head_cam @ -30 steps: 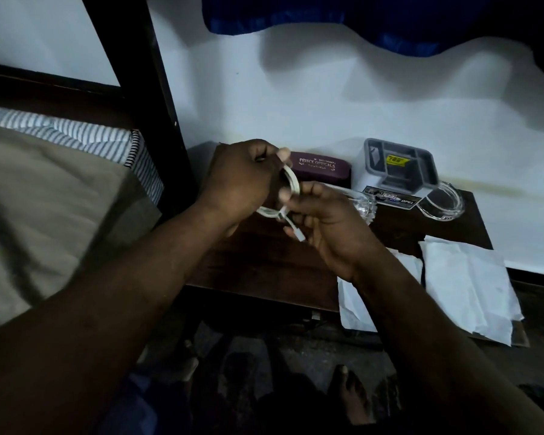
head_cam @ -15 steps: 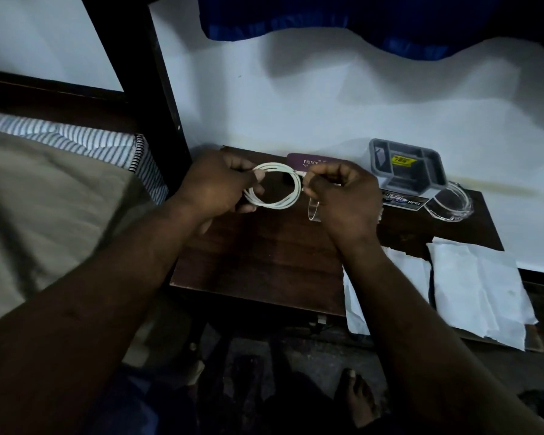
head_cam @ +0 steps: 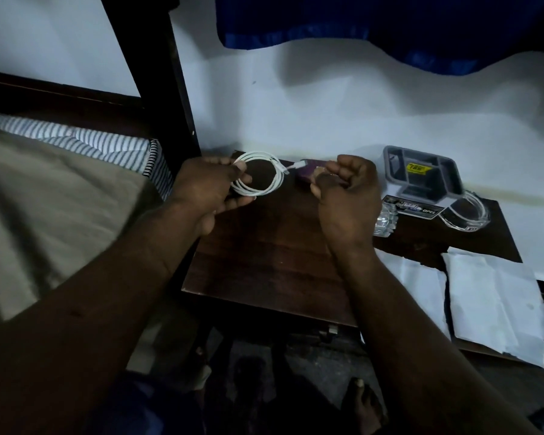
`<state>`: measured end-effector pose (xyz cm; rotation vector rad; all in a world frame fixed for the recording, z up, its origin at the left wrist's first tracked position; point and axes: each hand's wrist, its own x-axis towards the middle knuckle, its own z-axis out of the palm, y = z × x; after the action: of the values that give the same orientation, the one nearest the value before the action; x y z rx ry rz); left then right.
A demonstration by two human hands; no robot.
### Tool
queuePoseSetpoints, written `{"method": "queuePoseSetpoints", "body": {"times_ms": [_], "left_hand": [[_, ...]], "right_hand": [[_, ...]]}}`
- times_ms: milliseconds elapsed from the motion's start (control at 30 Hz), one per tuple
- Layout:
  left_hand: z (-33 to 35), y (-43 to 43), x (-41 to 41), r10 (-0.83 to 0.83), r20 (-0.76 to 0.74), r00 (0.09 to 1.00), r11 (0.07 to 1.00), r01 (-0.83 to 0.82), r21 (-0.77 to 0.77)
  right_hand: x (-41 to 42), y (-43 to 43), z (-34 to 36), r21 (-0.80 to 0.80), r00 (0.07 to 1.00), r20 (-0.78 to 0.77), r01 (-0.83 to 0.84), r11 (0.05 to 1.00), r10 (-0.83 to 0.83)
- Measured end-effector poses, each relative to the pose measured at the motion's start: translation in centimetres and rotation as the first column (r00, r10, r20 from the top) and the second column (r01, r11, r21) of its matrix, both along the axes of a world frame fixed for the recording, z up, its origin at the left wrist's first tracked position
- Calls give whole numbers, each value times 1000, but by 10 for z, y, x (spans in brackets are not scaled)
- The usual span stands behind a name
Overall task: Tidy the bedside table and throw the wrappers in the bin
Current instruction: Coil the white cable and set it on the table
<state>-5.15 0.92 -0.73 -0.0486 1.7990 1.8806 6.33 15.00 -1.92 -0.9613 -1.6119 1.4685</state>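
Gripping coiled white cable (head_cam: 279,178), left hand (head_cam: 208,189) above table (head_cam: 264,262); right hand (head_cam: 346,196) fisted, empty.

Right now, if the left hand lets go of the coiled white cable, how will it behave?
The coiled white cable looks floppy and light: the left hand pinches its loops with fingertips. No tie shows, so the coil would likely spring loose; its plug end sticks out free.

There is only the one view, worn on the person's head and tipped forward and down. It looks across the bedside table (head_cam: 264,271) from its front edge towards the white wall (head_cam: 327,114) behind. It is close in: the person's forearms (head_cam: 91,309) fill the lower frame, and the bed (head_cam: 44,215) runs along the left.
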Motion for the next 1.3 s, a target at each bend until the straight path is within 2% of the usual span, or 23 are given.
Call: {"method": "queuePoseSetpoints", "body": {"times_ms": [67, 133, 200, 267, 367, 467, 600, 700, 833, 900, 967, 1067, 1133, 1200, 1300], "left_hand": [[-1, 1, -1, -1, 40, 999, 1000, 0, 29], [-4, 3, 0, -18, 71, 997, 999, 15, 41], [-7, 6, 3, -33, 88, 996, 998, 29, 53], [-10, 10, 4, -36, 78, 996, 999, 33, 44], [-12, 13, 2, -27, 44, 999, 1000, 28, -13], [-15, 11, -5, -23, 30, 999, 997, 25, -73], [-24, 10, -17, -76, 58, 995, 991, 82, -106], [-32, 19, -24, -77, 96, 992, 991, 86, -98], [-42, 32, -33, -18, 42, 999, 994, 22, -110], [-48, 34, -38, 32, -34, 999, 988, -36, -151], [-57, 35, -42, 18, -184, 983, 968, -64, -243], [-58, 31, -38, -186, -362, 914, 880, -9, -475], [-59, 31, -35, -359, -443, 821, 784, 8, -620], [-58, 30, -34, -435, -496, 752, 728, -30, -685], [-57, 29, -32, -480, -512, 712, 683, -62, -727]], "right_hand": [[-1, 0, -1, -2, 999, 26, -36, 999, 36], [-2, -4, -4, -14, 983, 101, -153, 988, 154], [-1, -10, -8, 91, 935, 247, -284, 954, 255], [2, -16, -9, 270, 869, 402, -413, 870, 288], [3, -19, -7, 479, 833, 506, -487, 731, 224], [1, -14, -9, 554, 813, 563, -503, 663, 147], [-4, -11, -21, 609, 780, 613, -568, 554, 125], [-13, -13, -30, 629, 773, 630, -563, 536, 71], [-25, -17, -39, 654, 770, 639, -549, 521, 10], [-33, -17, -45, 639, 742, 669, -557, 530, -27], [-41, -17, -53, 629, 727, 684, -552, 548, -53], [-51, -15, -63, 617, 729, 683, -540, 572, -48], [-59, -14, -68, 617, 747, 664, -521, 590, -34], [-66, -14, -71, 626, 771, 636, -493, 604, -29], [-73, -13, -73, 638, 805, 593, -460, 617, -14]]}}
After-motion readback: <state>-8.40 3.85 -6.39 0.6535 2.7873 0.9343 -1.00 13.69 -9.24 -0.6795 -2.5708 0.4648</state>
